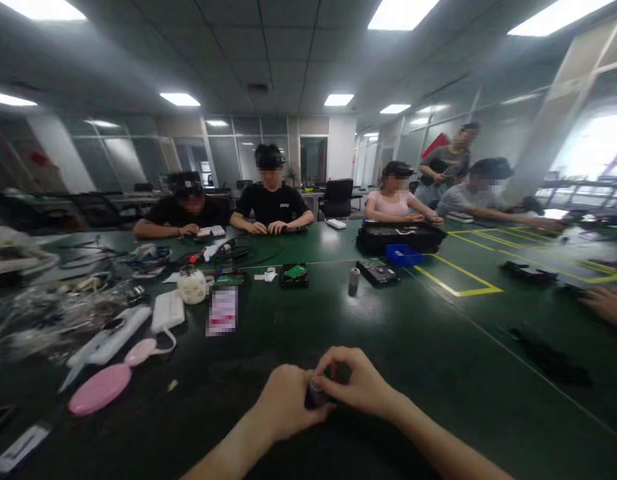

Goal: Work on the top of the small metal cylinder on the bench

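Nearest, at six o'clock, the left hand (283, 401) wraps around a small dark cylinder (315, 399), while the right hand (361, 387) pinches thumb and fingertips at its top. At nine lies a pink oval case (99, 390). Farther, just past twelve, a grey cylinder (354, 275) stands upright beside a black boxy device (377, 273). Beyond, just before twelve, sits a person in black (271, 203).

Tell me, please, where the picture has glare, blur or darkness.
Head view: ceiling lights and window glare white; head view: green tabletop shines around the upright cylinder; head view: heap at far left blurred; head view: small object between left hand and right hand mostly dark.
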### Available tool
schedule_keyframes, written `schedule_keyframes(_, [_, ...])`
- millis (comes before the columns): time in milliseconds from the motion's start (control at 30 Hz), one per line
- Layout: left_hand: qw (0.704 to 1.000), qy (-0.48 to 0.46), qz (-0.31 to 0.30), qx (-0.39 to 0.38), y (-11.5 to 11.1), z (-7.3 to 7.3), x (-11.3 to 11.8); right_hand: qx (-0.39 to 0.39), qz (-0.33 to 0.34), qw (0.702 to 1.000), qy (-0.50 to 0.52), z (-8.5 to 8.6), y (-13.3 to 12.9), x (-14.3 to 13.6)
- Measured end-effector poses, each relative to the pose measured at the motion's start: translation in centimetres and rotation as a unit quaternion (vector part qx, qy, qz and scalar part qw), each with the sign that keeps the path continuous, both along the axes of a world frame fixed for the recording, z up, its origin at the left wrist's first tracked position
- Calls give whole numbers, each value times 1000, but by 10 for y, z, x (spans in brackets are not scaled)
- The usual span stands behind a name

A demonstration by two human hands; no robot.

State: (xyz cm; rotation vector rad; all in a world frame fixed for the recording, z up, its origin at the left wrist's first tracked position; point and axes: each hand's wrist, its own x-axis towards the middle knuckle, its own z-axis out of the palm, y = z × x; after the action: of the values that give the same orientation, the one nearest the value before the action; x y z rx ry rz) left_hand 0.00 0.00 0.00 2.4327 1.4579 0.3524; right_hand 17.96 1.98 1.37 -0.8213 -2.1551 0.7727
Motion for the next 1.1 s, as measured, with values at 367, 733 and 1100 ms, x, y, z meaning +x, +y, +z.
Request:
schedule_keyframes(367, [1000,10,5,15,-4,1,1,-86,53,995,11,9,2,3])
schedule_keyframes(733, [1000,3,3,1,-3,1,1,-2,1,1000,-4,1,2,0])
schedule_keyframes(1100, [1000,12,6,13,-3,-1,1,-1,-2,1000,9,3,2,1])
